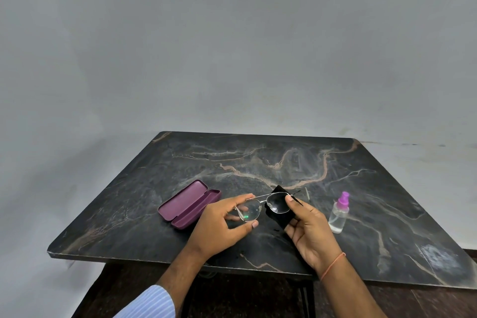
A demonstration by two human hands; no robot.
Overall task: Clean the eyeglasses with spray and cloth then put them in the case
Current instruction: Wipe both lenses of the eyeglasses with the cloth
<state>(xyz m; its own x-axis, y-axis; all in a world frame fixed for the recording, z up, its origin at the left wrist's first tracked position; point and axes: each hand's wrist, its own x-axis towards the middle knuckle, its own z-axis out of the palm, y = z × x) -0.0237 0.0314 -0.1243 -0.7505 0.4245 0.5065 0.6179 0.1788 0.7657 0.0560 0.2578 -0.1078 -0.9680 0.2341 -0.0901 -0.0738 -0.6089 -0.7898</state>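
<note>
Thin metal-framed eyeglasses (251,210) hover above the table's front middle. My left hand (222,224) grips the left lens rim between thumb and fingers. A black cloth (275,217) wraps around the right lens, and my right hand (307,230) pinches it there, thumb on top. An open purple case (189,204) lies on the table to the left of my hands, empty inside. A small clear spray bottle (339,214) with a purple nozzle stands upright to the right of my right hand.
The dark marble-patterned table (258,162) stands against a plain grey wall. Its front edge runs just below my wrists, with a dark frame underneath.
</note>
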